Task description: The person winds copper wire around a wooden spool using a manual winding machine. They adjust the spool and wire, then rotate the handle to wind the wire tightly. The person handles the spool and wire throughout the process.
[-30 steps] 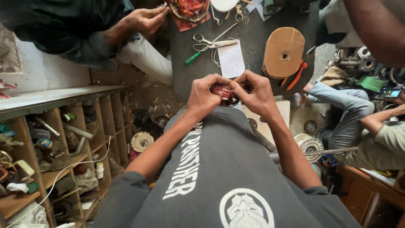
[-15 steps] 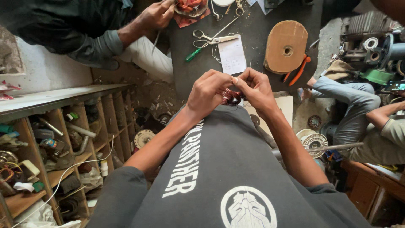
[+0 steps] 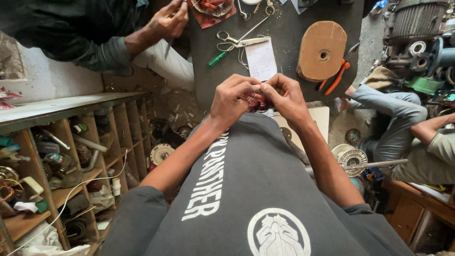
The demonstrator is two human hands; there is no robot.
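- Head view: coil of reddish copper wire pinched between both hands, just off the near edge of the dark worktop and above the lap.
- Left hand curled over the coil's left side, fingertips closed on the windings; coil lying directly right of this palm.
- Right hand curled over the right side, fingers shut on the same bundle; coil lying directly left of it, thumbs nearly meeting on top.
- Equally near, neither hand ahead; long axis of the coil hard to tell, mostly hidden by fingers.
- Farther up the worktop: paper slip just beyond the hands, scissors and green-handled screwdriver to its left, oval wooden former with orange pliers toward the right edge.
- Another person's hand at the far left corner, well apart.
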